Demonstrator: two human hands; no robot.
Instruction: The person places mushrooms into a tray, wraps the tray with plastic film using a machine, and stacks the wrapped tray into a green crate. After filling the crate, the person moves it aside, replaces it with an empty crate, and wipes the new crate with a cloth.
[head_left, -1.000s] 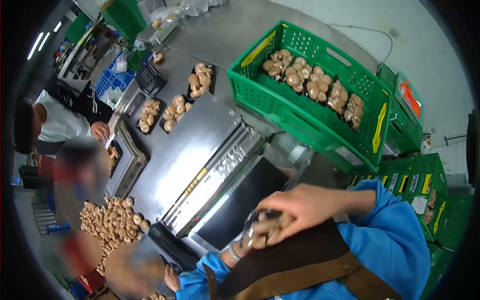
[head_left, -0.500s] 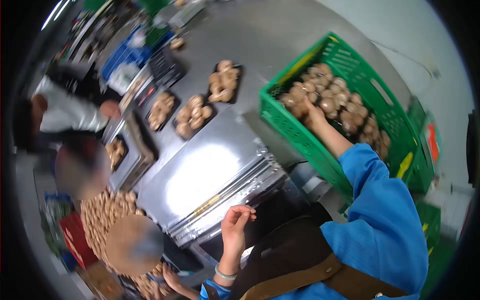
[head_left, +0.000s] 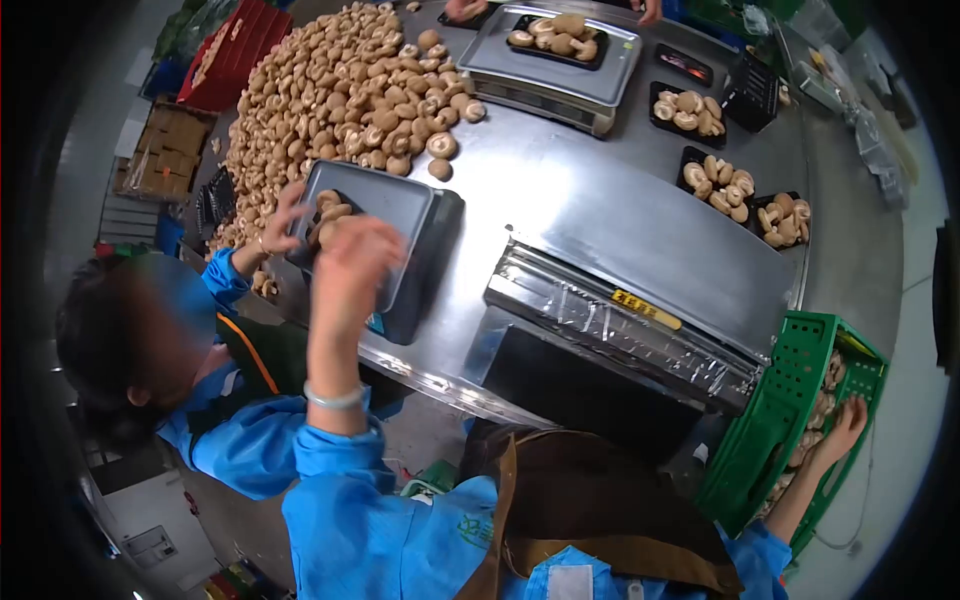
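My left hand (head_left: 355, 258), with a bracelet at the wrist, is stretched out over a scale (head_left: 395, 195) on the left of the table. Motion smears its fingers, so I cannot tell whether they are closed on anything. Right beside it, partly hidden, a few brown mushrooms (head_left: 330, 208) lie on the scale's grey top. Far to the right, my right hand (head_left: 848, 432) is inside a green crate (head_left: 800, 370), fingers extended near its far wall. Packs of mushrooms (head_left: 815, 410) fill the crate under that hand.
A co-worker's hand (head_left: 283, 222) is at the same scale. Behind it spreads a large mushroom heap (head_left: 340, 85). A second scale (head_left: 560, 85) carries a filled tray. Several black trays of mushrooms (head_left: 718, 187) stand at the back right. A film wrapping machine (head_left: 620, 320) lies before me.
My view has swung left. The left hand has gone from near my body to over the scale. My right hand stays in the green crate, now nearer its far wall.
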